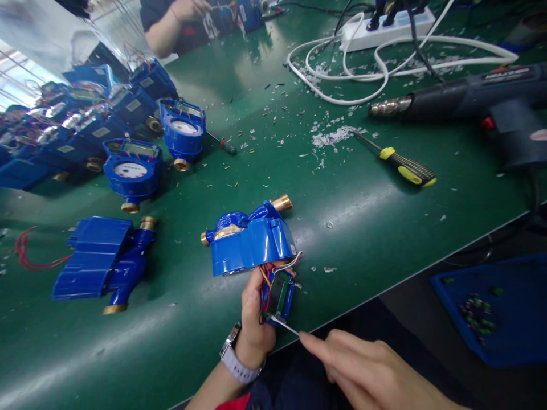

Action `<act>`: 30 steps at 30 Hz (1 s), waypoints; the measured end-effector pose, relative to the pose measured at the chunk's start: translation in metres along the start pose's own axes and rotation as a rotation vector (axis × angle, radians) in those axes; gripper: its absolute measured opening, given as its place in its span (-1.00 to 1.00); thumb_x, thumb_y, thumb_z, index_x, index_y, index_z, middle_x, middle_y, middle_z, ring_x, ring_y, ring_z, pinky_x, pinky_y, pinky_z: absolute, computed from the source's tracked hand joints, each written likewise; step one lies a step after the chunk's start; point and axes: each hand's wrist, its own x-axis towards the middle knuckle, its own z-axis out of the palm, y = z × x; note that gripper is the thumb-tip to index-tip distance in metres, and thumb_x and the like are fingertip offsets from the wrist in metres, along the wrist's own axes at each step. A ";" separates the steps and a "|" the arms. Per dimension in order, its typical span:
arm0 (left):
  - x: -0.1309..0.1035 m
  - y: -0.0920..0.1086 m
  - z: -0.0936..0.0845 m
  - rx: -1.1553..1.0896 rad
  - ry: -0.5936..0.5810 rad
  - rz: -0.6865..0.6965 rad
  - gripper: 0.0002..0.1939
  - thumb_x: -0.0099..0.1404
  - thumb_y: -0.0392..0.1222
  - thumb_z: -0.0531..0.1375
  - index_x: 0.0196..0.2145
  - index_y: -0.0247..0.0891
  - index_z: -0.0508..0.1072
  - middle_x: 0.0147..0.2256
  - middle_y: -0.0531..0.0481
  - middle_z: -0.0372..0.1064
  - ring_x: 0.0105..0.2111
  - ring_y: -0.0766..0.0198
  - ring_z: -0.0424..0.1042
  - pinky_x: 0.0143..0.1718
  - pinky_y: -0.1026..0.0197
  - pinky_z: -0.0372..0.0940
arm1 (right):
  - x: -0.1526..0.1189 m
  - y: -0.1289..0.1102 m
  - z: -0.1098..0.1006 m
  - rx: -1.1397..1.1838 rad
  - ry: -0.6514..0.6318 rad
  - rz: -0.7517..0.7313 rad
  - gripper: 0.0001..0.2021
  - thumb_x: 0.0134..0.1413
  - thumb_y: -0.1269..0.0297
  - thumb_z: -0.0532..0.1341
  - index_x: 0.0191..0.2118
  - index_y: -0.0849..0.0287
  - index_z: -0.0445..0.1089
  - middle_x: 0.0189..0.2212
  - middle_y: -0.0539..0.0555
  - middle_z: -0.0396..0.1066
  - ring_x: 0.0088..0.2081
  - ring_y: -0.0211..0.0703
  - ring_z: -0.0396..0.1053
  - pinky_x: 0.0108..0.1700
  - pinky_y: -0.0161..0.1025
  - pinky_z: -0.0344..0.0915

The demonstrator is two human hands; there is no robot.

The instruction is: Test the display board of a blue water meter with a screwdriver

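Note:
My left hand (255, 319), with a watch on its wrist, holds a small circuit module (280, 295) near the table's front edge. Coloured wires run from the module to a blue water meter (252, 242) lying just beyond it, with brass ends. My right hand (363, 361) pinches a thin metal tool (285, 326), whose tip touches the near end of the module. The tool's handle is hidden in the fingers.
Blue meters (131, 171) stand at the left, one lying with red wires (32, 256). A yellow-black screwdriver (408, 166), heat gun (461, 94) and power strip (388, 28) lie right. A person's arm (171, 28) is across the table (363, 228). A blue tray (513, 307) sits lower right.

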 end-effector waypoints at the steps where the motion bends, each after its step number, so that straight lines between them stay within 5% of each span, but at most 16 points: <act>1: 0.000 -0.001 0.000 -0.016 0.016 -0.011 -0.51 0.40 0.13 -0.04 -0.07 -0.25 0.51 -0.17 -0.08 0.49 -0.18 0.07 0.45 -0.08 0.14 0.31 | 0.002 -0.001 0.001 0.138 -0.001 0.024 -0.55 0.17 0.54 -0.02 0.08 0.21 0.43 -0.37 0.06 0.45 -0.40 -0.25 0.44 -0.31 -0.45 0.40; 5: -0.001 -0.003 0.001 -0.086 0.111 -0.067 -0.52 0.34 0.15 0.06 -0.11 -0.29 0.53 -0.20 -0.12 0.52 -0.22 0.04 0.49 -0.12 0.10 0.35 | 0.005 -0.002 0.003 0.438 0.028 0.095 -0.60 0.23 0.49 -0.03 0.07 0.28 0.43 -0.44 0.06 0.40 -0.39 -0.24 0.41 -0.31 -0.40 0.37; 10: 0.000 0.001 0.007 -0.159 0.205 -0.119 -0.49 0.31 0.17 0.07 -0.09 -0.32 0.50 -0.23 -0.14 0.53 -0.21 0.00 0.50 -0.13 0.06 0.38 | 0.001 0.004 0.008 0.258 -0.003 -0.036 -0.54 0.24 0.49 -0.09 0.15 0.40 0.34 -0.33 0.20 0.41 -0.38 -0.15 0.42 -0.36 -0.30 0.39; 15: 0.002 0.005 0.015 -0.222 0.286 -0.086 -0.48 0.28 0.16 0.10 -0.04 -0.31 0.47 -0.21 -0.15 0.53 -0.22 0.04 0.51 -0.08 0.08 0.37 | 0.006 -0.004 -0.001 0.199 0.001 0.024 -0.56 0.25 0.49 -0.06 0.17 0.24 0.32 -0.16 0.17 0.45 -0.23 -0.14 0.46 -0.18 -0.30 0.43; 18: 0.004 0.007 0.017 -0.292 0.279 -0.091 -0.49 0.26 0.17 0.13 -0.07 -0.30 0.50 -0.25 -0.15 0.54 -0.23 0.04 0.53 -0.12 0.11 0.39 | 0.010 -0.008 -0.013 0.235 -0.056 0.063 -0.58 0.27 0.47 -0.03 0.17 0.16 0.33 -0.10 0.13 0.45 -0.14 -0.16 0.45 -0.09 -0.33 0.41; 30: 0.003 0.004 0.013 -0.305 0.224 -0.078 -0.50 0.28 0.16 0.11 -0.06 -0.31 0.51 -0.22 -0.19 0.55 -0.24 0.00 0.54 -0.18 0.05 0.44 | 0.003 -0.012 -0.026 0.040 -0.051 -0.023 -0.54 0.21 0.55 -0.05 0.14 0.18 0.35 -0.25 0.10 0.48 -0.32 -0.17 0.48 -0.23 -0.35 0.47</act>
